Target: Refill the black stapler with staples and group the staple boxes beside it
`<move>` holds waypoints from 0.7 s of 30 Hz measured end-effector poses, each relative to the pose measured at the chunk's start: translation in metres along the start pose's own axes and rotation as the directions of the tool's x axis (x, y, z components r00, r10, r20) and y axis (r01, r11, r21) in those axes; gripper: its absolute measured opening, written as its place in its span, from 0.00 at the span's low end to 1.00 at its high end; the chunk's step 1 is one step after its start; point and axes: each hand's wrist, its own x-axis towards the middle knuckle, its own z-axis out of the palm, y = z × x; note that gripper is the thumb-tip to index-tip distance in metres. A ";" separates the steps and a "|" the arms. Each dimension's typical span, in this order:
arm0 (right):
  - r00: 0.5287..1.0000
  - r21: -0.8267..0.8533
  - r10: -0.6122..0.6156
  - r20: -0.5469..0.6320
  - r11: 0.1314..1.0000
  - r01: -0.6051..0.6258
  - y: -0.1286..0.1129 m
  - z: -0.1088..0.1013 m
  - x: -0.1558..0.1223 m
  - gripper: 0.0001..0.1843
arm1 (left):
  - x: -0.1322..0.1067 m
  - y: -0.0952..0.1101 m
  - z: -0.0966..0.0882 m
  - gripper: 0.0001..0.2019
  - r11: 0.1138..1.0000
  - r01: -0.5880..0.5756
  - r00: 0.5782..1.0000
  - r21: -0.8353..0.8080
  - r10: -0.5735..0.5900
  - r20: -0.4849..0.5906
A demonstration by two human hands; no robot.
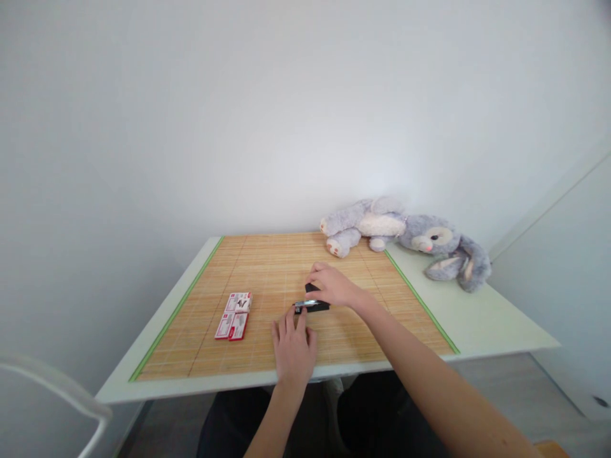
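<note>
A black stapler lies on the bamboo mat, its top part lifted so that the shiny metal staple channel shows. My right hand reaches over it from the right, fingers closed round the raised black top; the palm hides part of it. From the near side, my left hand rests palm down with its fingers stretched out and slightly spread. Its fingertips touch the stapler's left end. Left of that hand, several small red-and-white boxes lie together on the mat; the far right one bears a dark stapler-like picture.
A grey plush rabbit lies along the back right of the white table, its feet over the mat. A pale wall stands behind the table. At the lower left is a curved white bar.
</note>
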 end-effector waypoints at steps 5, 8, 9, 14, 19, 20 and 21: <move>0.989 0.162 0.124 -0.086 0.981 -0.109 0.045 -0.032 -0.063 0.16 | 0.000 0.000 0.003 0.24 0.998 0.008 1.000 -0.070 -0.008 -0.009; 0.967 0.264 0.223 -0.123 0.947 -0.185 0.066 -0.027 -0.098 0.20 | 0.000 0.000 0.002 0.24 0.994 0.015 1.000 -0.104 -0.017 -0.018; 0.957 0.293 0.257 -0.134 0.933 -0.210 0.072 -0.022 -0.106 0.21 | 0.000 0.000 0.002 0.24 0.993 0.017 1.000 -0.114 -0.019 -0.020; 0.908 0.412 0.377 -0.181 0.867 -0.278 0.089 0.008 -0.125 0.25 | 0.001 -0.003 0.006 0.24 0.989 0.005 1.000 -0.150 -0.008 -0.021; 0.875 0.503 0.439 -0.205 0.814 -0.291 0.091 0.023 -0.137 0.28 | 0.006 -0.025 -0.003 0.23 0.983 -0.037 0.999 -0.179 0.040 0.010; 0.866 0.515 0.454 -0.212 0.804 -0.295 0.090 0.024 -0.141 0.30 | 0.007 -0.033 -0.009 0.23 0.985 -0.042 0.999 -0.165 0.042 -0.003; 0.856 0.526 0.468 -0.220 0.796 -0.300 0.088 0.026 -0.146 0.32 | 0.007 -0.042 -0.017 0.23 0.990 -0.035 0.999 -0.139 0.032 -0.028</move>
